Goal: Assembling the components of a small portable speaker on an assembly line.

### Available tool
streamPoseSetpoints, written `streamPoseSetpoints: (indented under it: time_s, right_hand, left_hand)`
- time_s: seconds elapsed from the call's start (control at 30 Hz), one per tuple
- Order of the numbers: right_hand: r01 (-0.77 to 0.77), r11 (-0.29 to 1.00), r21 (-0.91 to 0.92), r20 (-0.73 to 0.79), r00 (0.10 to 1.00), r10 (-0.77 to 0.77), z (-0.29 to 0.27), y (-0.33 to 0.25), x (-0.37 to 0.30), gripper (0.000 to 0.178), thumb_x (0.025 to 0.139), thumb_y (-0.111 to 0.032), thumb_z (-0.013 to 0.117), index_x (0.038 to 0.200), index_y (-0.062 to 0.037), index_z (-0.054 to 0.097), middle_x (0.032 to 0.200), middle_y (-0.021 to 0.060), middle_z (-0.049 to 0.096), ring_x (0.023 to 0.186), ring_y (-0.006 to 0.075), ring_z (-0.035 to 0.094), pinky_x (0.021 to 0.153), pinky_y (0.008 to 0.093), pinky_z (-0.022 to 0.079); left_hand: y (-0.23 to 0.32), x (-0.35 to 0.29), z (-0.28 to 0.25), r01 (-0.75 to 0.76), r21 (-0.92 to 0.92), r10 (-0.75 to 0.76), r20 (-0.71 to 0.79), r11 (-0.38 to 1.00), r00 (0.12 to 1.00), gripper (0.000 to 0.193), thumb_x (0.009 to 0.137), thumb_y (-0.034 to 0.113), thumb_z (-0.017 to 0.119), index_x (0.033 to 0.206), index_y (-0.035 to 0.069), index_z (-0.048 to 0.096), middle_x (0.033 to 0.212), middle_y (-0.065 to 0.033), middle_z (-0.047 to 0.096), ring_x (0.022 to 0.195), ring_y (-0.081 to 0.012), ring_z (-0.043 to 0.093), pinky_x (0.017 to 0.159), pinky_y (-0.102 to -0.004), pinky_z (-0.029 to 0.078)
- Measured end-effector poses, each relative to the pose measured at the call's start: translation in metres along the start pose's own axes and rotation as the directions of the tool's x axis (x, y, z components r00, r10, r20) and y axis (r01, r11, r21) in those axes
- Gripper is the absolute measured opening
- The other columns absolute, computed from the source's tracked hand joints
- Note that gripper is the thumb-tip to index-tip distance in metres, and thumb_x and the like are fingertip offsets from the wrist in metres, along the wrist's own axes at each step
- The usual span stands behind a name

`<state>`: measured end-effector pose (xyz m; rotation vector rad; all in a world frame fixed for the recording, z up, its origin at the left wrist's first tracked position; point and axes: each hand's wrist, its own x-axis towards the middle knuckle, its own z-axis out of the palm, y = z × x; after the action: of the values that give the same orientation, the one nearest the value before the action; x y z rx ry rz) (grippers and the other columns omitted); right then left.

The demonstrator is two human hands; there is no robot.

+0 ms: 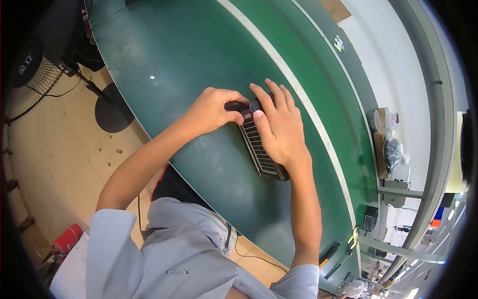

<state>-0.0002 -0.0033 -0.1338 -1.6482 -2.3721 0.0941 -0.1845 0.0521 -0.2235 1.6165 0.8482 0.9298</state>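
Left hand (211, 109): fingers curled, pinching the dark end of a slatted panel (259, 149), thumb tip on top. Right hand (279, 127): fingers pressed together, laid flat over the panel, thumb against its near edge by the left thumb. Panel lies on the green belt (199, 50), its far end under both hands' fingertips, the rest running back under the right palm.
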Motion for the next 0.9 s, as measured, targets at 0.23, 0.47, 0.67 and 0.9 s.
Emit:
streamPoseSetpoints:
  time_s: [0.23, 0.47, 0.67, 0.9]
  right_hand:
    - [0.049, 0.999, -0.011, -0.166, 0.985, -0.050, -0.070, -0.018, -0.013, 0.054, 0.099, -0.027, 0.045, 0.147, -0.0005, 0.048, 0.156, 0.0264, 0.038, 0.145, 0.0501, 0.031, 0.118, 0.0542, 0.028]
    - [-0.237, 0.971, -0.036, -0.079, 0.969, 0.234, 0.006, -0.008, -0.008, 0.060, 0.098, -0.038, 0.052, 0.147, -0.0051, 0.047, 0.147, 0.0247, 0.045, 0.126, 0.0411, 0.051, 0.099, 0.0543, 0.044]
    - [-0.212, 0.977, 0.034, -0.148, 0.965, 0.215, 0.022, -0.005, -0.018, 0.058, 0.100, -0.040, 0.048, 0.147, -0.0065, 0.049, 0.149, 0.0277, 0.044, 0.129, 0.0431, 0.049, 0.099, 0.0546, 0.043]
    - [-0.130, 0.932, 0.338, -0.357, 0.898, 0.255, -0.033, 0.030, -0.039, 0.047, 0.102, -0.028, 0.049, 0.137, 0.0034, 0.054, 0.145, 0.0347, 0.045, 0.135, 0.0508, 0.044, 0.110, 0.0533, 0.041]
  left_hand:
    - [-0.008, -0.005, -0.010, -0.053, 0.125, 0.052, 0.012, 0.991, 0.999, 0.029, 0.081, 0.008, 0.074, 0.110, 0.003, 0.074, 0.098, -0.0166, 0.076, 0.089, -0.0291, 0.074, 0.080, -0.0357, 0.056]
    - [0.006, 0.008, -0.009, -0.008, 0.162, -0.001, 0.056, 0.987, 0.998, 0.022, 0.090, 0.008, 0.067, 0.110, 0.002, 0.073, 0.098, -0.0133, 0.076, 0.089, -0.0225, 0.072, 0.083, -0.0328, 0.054]
    - [-0.002, 0.015, -0.014, 0.087, -0.269, -0.105, -0.052, 0.959, 0.993, 0.022, 0.103, 0.014, 0.055, 0.105, -0.002, 0.071, 0.100, -0.0111, 0.075, 0.094, -0.0155, 0.070, 0.084, -0.0310, 0.054]
    - [0.079, 0.043, 0.017, -0.479, 0.559, 0.561, 0.029, 0.677, 0.827, 0.016, 0.094, 0.014, 0.062, 0.099, 0.002, 0.072, 0.088, -0.0138, 0.073, 0.087, -0.0296, 0.070, 0.079, -0.0399, 0.052]
